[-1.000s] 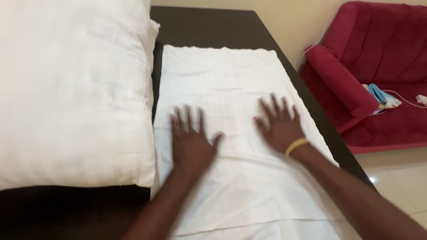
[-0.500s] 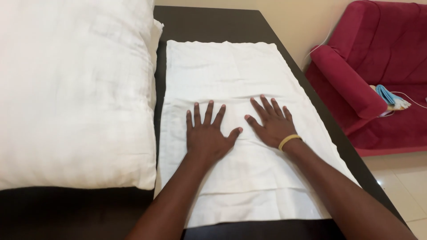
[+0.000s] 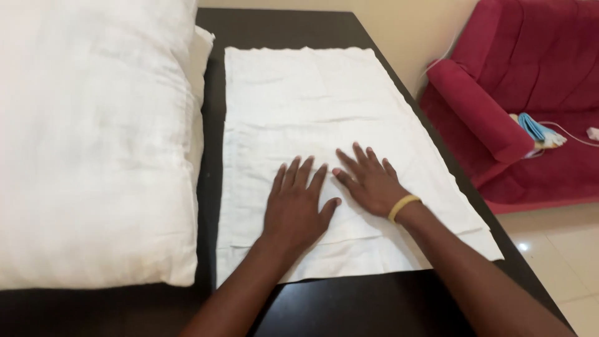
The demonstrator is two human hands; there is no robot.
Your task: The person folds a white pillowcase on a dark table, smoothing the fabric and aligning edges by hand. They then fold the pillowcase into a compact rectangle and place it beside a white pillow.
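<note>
White pillowcase (image 3: 324, 150) lies flat on the dark surface (image 3: 374, 306), beside the pillow (image 3: 93, 143). Left hand (image 3: 296, 209) and right hand (image 3: 369, 184) press it open-palmed, gripping nothing; uneven pressure could bunch the cloth into creases.

Cloth (image 3: 324, 100) on table (image 3: 349, 306), pillow (image 3: 93, 137) left, sofa (image 3: 530, 106) right — cable perhaps on it.

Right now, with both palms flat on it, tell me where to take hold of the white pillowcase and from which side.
Probably the near corners. The white pillowcase lies flat on the dark table, so its middle offers nothing to pinch. Its near edge runs just behind the left hand and right hand, with bare table before it. Come from the near side and pinch each corner between thumb and fingers.
</note>
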